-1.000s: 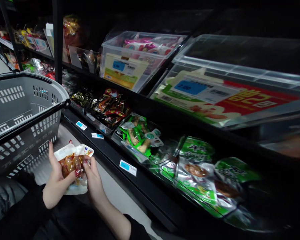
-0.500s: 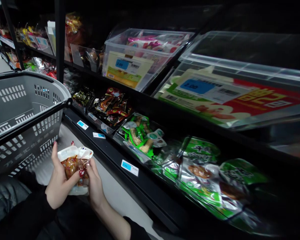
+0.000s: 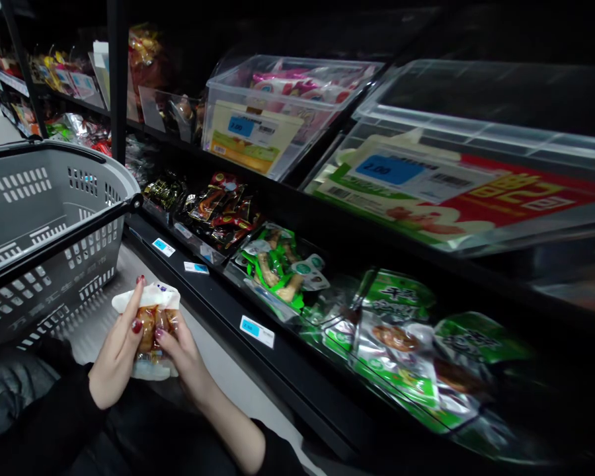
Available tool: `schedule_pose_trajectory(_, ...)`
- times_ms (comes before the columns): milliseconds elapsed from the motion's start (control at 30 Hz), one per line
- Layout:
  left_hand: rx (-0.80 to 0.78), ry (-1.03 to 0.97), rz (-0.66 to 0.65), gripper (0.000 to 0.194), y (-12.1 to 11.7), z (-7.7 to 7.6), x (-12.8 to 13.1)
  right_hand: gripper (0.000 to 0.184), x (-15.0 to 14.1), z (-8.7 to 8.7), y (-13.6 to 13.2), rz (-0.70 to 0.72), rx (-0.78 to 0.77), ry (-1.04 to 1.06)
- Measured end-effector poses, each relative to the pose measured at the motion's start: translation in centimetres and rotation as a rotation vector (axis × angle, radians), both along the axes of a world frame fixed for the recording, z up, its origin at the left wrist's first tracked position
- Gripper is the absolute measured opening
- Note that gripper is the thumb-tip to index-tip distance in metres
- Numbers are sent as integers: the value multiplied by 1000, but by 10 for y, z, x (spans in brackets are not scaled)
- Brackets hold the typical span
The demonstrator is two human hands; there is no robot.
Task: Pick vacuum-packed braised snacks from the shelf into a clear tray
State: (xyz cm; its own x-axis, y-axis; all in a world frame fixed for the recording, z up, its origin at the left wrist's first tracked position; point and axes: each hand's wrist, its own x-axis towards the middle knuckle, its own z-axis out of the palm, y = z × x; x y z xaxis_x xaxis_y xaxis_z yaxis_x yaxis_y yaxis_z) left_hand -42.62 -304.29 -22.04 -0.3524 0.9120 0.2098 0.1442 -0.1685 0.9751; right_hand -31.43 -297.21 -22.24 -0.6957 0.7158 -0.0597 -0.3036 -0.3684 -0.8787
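Observation:
A clear snack packet (image 3: 152, 322) with white ends and brown, glossy pieces inside is held between both hands over my lap. My left hand (image 3: 118, 350) grips its left side, the forefinger and thumb lying across the front. On the right edge, my right hand (image 3: 191, 360) is closed with its thumb on the packet's face. The fingers behind the packet are hidden. Just beyond my left hand stands a grey shopping basket (image 3: 86, 264) with a black handle.
To the right runs a dark shelf with price tags (image 3: 256, 331) on its edge. Its lower level holds green snack packets (image 3: 401, 360), green-wrapped snacks (image 3: 277, 264) and dark red packets (image 3: 223, 211). Clear plastic bins (image 3: 277, 99) stand on the level above.
The packet has turned slightly and risen a little in my hands. My left thumb has drawn back to the left, its forefinger now across the front, while my right thumb has moved onto the packet's face.

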Motion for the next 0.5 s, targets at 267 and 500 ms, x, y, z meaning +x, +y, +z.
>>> schedule_pose_trajectory(267, -70, -699, 149, 124, 5, 10, 1, 58, -3, -3, -4, -84, 51, 22)
schedule_pose_trajectory(500, -290, -1136, -220, 57, 5, -3, -6, 46, 1, -1, -1, -126, 408, -294)
